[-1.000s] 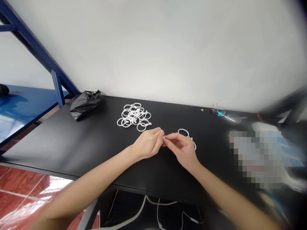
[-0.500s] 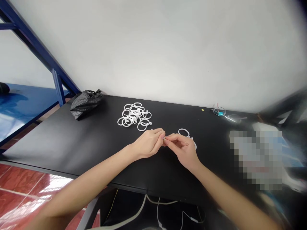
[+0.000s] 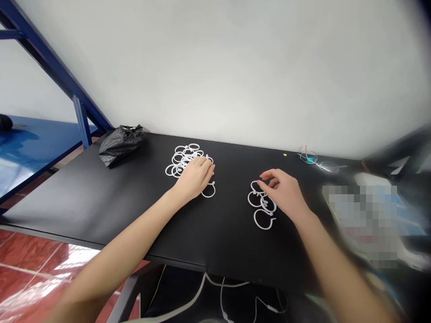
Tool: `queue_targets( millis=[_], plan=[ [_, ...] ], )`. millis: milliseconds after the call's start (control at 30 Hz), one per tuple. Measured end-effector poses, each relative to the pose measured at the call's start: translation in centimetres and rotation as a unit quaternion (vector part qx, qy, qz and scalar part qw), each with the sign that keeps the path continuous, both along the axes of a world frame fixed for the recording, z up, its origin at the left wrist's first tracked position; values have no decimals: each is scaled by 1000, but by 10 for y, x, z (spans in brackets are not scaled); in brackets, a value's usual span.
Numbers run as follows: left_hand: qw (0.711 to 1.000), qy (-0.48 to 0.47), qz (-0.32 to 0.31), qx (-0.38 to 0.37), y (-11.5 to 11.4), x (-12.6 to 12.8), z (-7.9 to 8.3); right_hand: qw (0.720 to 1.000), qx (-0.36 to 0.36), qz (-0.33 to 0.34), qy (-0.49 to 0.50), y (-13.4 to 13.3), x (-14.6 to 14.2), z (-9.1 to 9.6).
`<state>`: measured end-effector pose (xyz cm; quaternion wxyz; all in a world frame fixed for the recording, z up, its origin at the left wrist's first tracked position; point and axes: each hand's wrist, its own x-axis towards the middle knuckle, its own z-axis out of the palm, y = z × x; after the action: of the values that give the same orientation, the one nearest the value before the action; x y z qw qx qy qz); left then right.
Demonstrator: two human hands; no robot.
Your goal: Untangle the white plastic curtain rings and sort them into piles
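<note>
My left hand is over the right side of a pile of white plastic rings with small knobs. Its fingers are curled and pressed together, and the fingertips are hidden among the rings. A single white ring lies just below that hand, apart from the pile. To the right, my right hand hovers over a smaller group of white rings. Its thumb and fingers are apart, with nothing between them. The nearest ring of this group has a gap in its loop.
The rings lie on a black tabletop against a white wall. A crumpled black plastic bag sits at the back left. Eyeglasses lie at the back right. Blurred items, partly pixelated, stand at the right. Cables hang below the front edge.
My hands were together in the middle, pinching something small. They have parted: the left has moved to the pile, the right rightward over the smaller group. More rings of that group now show.
</note>
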<state>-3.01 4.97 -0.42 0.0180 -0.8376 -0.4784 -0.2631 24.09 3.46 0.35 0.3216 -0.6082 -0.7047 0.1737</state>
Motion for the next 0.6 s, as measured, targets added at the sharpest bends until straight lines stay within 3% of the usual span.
queue_targets(
  millis=[133, 233, 367, 467, 600],
  plan=[
    [999, 12, 39, 34, 2, -2, -4, 993, -73, -5, -92, 7, 10, -10],
    [999, -31, 1, 38, -8, 8, -1, 993, -74, -5, -90, 7, 7, -14],
    [991, -80, -109, 5, -26, 27, 0, 996, -42, 24, 72, 4, -4, -11],
    [981, -124, -146, -31, -36, 39, -1, 971, -59, 77, 220, -6, -21, -6],
    [970, -142, -189, -47, -44, 45, -1, 939, -94, 144, 297, -23, -46, 0]
  ],
)
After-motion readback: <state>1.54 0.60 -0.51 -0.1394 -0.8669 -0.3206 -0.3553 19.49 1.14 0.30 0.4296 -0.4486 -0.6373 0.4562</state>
